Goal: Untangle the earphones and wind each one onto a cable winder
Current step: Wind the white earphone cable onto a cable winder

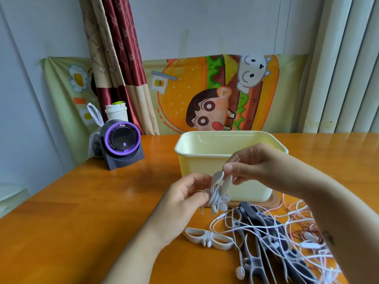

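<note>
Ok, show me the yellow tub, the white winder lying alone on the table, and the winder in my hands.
yellow tub (194, 165), head view, front wall.
lone white winder (207, 240), head view, centre hub.
held winder (215, 194), head view, cable-wrapped middle.

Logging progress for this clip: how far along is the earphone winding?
Done: no finished winder visibly set aside. In hand: left hand and right hand grip a white winder already carrying wound cable. Left: the tangled earphones, white and pink, plus empty winders on the table.
</note>
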### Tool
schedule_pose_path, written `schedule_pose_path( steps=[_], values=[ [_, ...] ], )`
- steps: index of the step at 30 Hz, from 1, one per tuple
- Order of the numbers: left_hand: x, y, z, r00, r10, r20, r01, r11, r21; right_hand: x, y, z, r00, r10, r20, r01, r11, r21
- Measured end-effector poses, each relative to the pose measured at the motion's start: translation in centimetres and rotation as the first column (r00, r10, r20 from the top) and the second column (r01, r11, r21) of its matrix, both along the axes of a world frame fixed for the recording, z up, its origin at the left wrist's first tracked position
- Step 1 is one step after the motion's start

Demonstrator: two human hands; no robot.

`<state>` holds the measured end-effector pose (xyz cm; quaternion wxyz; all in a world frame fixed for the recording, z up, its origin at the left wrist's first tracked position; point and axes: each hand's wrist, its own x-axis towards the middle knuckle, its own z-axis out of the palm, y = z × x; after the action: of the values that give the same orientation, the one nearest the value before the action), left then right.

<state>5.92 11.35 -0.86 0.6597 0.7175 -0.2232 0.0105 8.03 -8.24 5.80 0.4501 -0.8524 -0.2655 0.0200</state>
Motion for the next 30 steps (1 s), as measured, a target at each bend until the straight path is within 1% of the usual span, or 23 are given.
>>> schedule_pose_path(
  steps=[1,2,4,6,9,11,12,14,17,19,22,23,24,26,30],
  values=[
    [-0.1,0.0,0.0,1.000,-0.014,0.015,0.014,1.000,0.010,0.1,-0.1,-0.2,0.995,0.030,-0.093,-0.025,0.998,0.053],
    [-0.1,-0.1,0.0,0.999,-0.018,0.031,0.017,1.000,0.023,0.2,-0.1,-0.5,0.987,0.046,-0.154,-0.031,0.995,0.095],
    [-0.2,-0.2,0.0,0.999,-0.005,0.053,0.003,0.999,0.035,0.4,0.3,-1.0,0.979,0.017,-0.204,0.011,0.991,0.133],
    [-0.1,-0.2,-0.1,0.996,0.032,0.083,-0.036,0.998,0.051,0.4,1.2,-1.4,0.975,-0.029,-0.220,0.067,0.983,0.169],
    [0.2,-0.1,-0.4,0.978,0.124,0.165,-0.142,0.985,0.099,0.4,2.6,-2.0,0.980,-0.096,-0.176,0.132,0.969,0.210],
    [0.5,0.1,-0.4,0.957,0.211,0.197,-0.231,0.969,0.087,0.4,3.3,-2.4,0.981,-0.136,-0.137,0.166,0.956,0.241],
    [0.6,0.1,-0.3,0.950,0.241,0.199,-0.261,0.962,0.077,0.4,3.6,-2.6,0.981,-0.157,-0.111,0.181,0.951,0.252],
    [0.7,0.2,-0.4,0.956,0.249,0.157,-0.259,0.965,0.047,0.3,4.2,-2.8,0.978,-0.199,-0.057,0.207,0.945,0.254],
    [0.6,-0.1,-0.5,0.984,0.178,0.001,-0.178,0.982,-0.057,0.3,4.6,-3.2,0.967,-0.256,0.004,0.247,0.936,0.251],
    [0.5,-0.4,-0.5,0.991,0.090,-0.095,-0.108,0.973,-0.206,0.3,4.6,-3.4,0.957,-0.290,0.029,0.273,0.925,0.263],
    [0.4,-0.4,-0.2,0.982,-0.008,-0.189,-0.082,0.882,-0.465,0.3,4.7,-3.3,0.963,-0.269,0.009,0.255,0.922,0.292],
    [0.4,-0.4,0.0,0.979,-0.038,-0.202,-0.073,0.853,-0.517,0.2,4.7,-3.3,0.968,-0.253,0.009,0.239,0.928,0.286],
    [0.3,-0.4,0.2,0.977,-0.061,-0.205,-0.060,0.843,-0.535,0.1,4.8,-3.2,0.971,-0.240,0.022,0.226,0.936,0.269],
    [0.2,-0.4,0.2,0.979,-0.054,-0.195,-0.049,0.872,-0.486,-0.1,4.8,-3.2,0.972,-0.227,0.057,0.208,0.950,0.234],
    [0.4,-0.5,-0.4,0.987,0.058,-0.151,-0.104,0.943,-0.317,0.2,4.6,-3.2,0.960,-0.258,0.106,0.234,0.953,0.195]
  ],
)
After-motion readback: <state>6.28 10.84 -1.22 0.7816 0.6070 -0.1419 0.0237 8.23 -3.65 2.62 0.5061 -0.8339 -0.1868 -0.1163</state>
